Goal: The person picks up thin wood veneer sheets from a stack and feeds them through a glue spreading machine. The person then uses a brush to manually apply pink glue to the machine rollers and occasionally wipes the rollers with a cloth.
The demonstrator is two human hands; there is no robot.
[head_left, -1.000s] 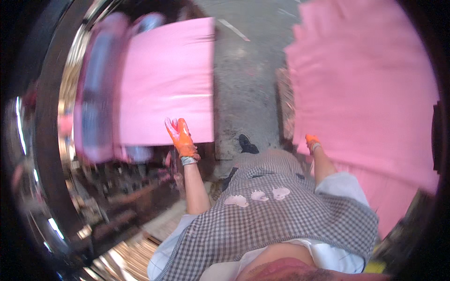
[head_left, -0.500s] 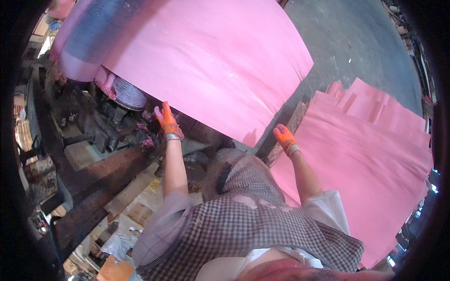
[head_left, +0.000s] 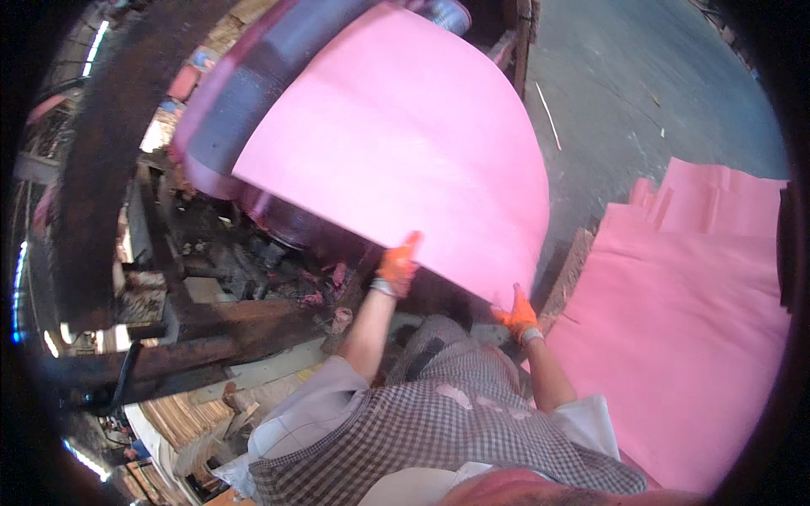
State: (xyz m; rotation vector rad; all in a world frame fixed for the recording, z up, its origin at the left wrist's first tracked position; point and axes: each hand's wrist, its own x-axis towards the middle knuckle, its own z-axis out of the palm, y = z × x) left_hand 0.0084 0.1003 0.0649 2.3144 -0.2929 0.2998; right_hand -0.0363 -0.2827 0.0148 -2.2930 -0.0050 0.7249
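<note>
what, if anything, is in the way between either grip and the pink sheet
Nothing visible. The left grip is on the near edge of the pink sheet, and the right grip is at its near right corner, though how firmly it holds there is hard to tell.

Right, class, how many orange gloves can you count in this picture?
2: one on the left hand, at the near edge of the raised pink sheet; the other on the right hand, at that sheet's near right corner. No others show.
</note>
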